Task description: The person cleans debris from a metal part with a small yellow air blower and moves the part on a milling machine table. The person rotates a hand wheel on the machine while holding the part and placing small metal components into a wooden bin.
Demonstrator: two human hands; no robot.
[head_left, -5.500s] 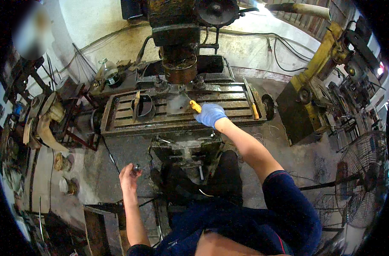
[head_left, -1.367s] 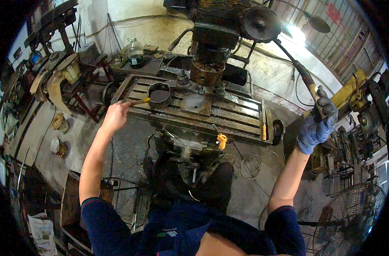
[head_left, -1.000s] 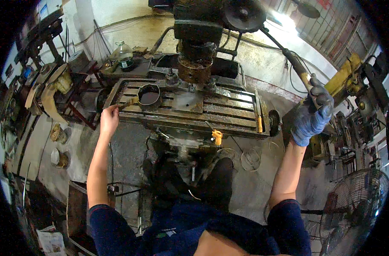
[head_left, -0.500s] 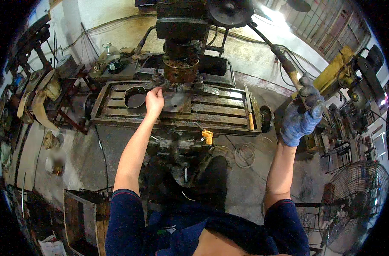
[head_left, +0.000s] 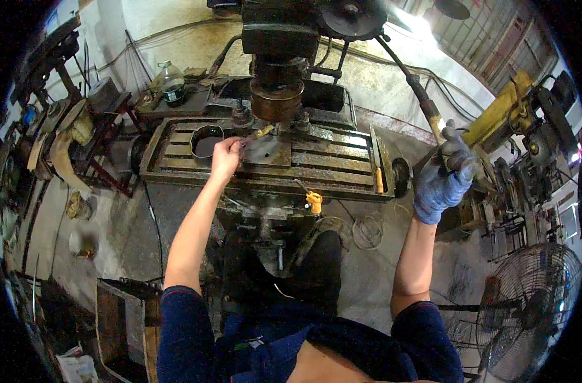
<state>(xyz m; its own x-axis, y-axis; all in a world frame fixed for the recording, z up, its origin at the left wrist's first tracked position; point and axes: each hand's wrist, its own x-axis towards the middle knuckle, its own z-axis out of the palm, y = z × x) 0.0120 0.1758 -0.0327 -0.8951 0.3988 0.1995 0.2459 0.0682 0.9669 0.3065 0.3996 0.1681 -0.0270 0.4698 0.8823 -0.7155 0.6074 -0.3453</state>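
My bare left hand (head_left: 226, 157) is closed round the handle of a small brush (head_left: 263, 131). The brush's yellowish tip points right, over a plate on the slotted machine table (head_left: 329, 167) and just below the dark spindle head (head_left: 276, 102). Just left of that hand, a dark round pan (head_left: 206, 142) with dark contents rests on the table. My right hand (head_left: 445, 175), in a blue-grey glove, is wrapped round the pale end of a long lever (head_left: 431, 115) that slopes down from the machine's upper right.
A yellow-handled tool (head_left: 313, 202) sits at the table's front edge, and a file with an orange handle (head_left: 379, 180) lies at its right end. A clear jug (head_left: 171, 84) stands behind left. A fan (head_left: 533, 313) is at lower right, a wooden box (head_left: 121, 319) at lower left.
My left hand has shifted slightly down and left, and the brush now shows clearly beneath the spindle. My right hand stays on the lever, a little lower. The whole view has shifted slightly.
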